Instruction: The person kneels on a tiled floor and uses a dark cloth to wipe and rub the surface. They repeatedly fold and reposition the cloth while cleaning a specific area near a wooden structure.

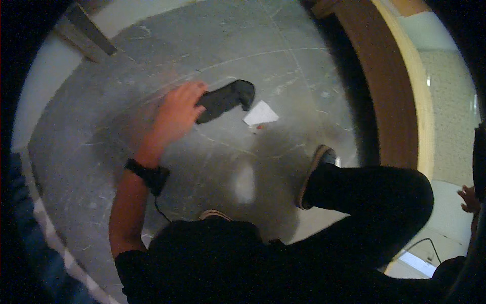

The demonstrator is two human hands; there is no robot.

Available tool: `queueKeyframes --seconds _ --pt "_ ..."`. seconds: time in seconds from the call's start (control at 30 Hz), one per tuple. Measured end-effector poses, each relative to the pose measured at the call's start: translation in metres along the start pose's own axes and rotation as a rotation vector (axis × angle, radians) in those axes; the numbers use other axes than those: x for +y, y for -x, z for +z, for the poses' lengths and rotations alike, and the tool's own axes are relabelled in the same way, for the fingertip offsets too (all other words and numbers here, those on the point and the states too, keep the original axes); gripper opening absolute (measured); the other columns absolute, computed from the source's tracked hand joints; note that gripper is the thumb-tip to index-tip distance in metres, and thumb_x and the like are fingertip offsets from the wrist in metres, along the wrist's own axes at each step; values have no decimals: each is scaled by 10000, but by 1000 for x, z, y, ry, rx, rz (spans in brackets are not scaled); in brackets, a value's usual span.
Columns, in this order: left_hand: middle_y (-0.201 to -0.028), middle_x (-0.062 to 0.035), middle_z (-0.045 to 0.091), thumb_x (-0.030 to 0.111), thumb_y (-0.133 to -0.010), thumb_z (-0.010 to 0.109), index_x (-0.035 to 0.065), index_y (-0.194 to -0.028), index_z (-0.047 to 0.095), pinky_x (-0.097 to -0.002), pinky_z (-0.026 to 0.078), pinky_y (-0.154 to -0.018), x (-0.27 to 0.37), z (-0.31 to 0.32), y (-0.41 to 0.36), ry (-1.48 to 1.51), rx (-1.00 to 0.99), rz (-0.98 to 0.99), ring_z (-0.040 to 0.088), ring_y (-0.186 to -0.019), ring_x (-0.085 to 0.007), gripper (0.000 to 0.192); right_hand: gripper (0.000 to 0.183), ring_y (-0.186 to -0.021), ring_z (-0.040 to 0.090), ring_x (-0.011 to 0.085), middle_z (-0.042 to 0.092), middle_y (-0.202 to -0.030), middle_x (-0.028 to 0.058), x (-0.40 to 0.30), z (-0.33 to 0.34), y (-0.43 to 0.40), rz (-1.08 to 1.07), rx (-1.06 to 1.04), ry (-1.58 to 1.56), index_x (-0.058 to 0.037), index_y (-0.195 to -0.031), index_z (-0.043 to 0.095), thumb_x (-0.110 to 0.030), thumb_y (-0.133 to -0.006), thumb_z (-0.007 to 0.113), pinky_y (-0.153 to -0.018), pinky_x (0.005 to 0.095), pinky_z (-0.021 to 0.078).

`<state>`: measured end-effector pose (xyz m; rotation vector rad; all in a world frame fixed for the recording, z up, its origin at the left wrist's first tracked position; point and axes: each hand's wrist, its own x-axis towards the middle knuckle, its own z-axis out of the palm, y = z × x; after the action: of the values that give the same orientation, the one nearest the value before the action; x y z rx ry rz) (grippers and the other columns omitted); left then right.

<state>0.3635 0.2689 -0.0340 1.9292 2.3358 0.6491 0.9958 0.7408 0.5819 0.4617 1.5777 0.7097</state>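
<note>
My left hand [180,108] reaches forward over the grey floor, with a black band and a small device strapped on its wrist. Thumb and fingers close on the near end of a dark, sock-shaped item [226,99]; the hand is slightly blurred. Beside that item's far end lies a white folded piece [261,113], paper or cloth, with a tiny red bit [259,127] at its edge. At the far right rim, what seems to be my right hand [470,199] shows only in part, beyond my bent knee. Darkness hides what, if anything, it holds.
Brown wooden furniture [387,95] with a pale edge runs along the right, with deep shadow below. A wooden leg [91,32] stands by the pale wall [49,95] at upper left. My shoe [315,174] rests on the floor [212,159]. A thin cable [433,243] loops at lower right.
</note>
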Motion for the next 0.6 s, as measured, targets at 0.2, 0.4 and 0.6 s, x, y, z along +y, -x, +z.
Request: queueKeyframes --seconds 0.2,0.4,0.6 --pt "-1528 -169 420 275 -900 657 -20 -1403 483 -462 367 -1135 2 10 11 -14 -361 276 396 -1407 -352 608 587 -1078 635 326 560 -1375 148 -218 -137 -296 -648 616 123 -160 -1453 483 -203 -884 622 -894 439 537" --pt "-1459 -189 456 215 -889 676 -53 -1386 473 -452 375 -1130 16 31 -2 10 -258 40 428 -1358 -371 600 425 -1084 618 356 569 -1165 141 -450 -418 -390 -1012 1179 -371 -96 -1304 525 -142 -888 597 -834 463 559" --pt "-1301 -170 528 152 -885 679 5 -1315 525 -449 435 -1048 18 55 -26 58 -200 -106 501 -1217 -374 480 474 -1116 572 335 564 -1247 125 -540 -482 -410 -891 1588 -723 -127 -1333 553 -209 -877 651 -968 431 498"
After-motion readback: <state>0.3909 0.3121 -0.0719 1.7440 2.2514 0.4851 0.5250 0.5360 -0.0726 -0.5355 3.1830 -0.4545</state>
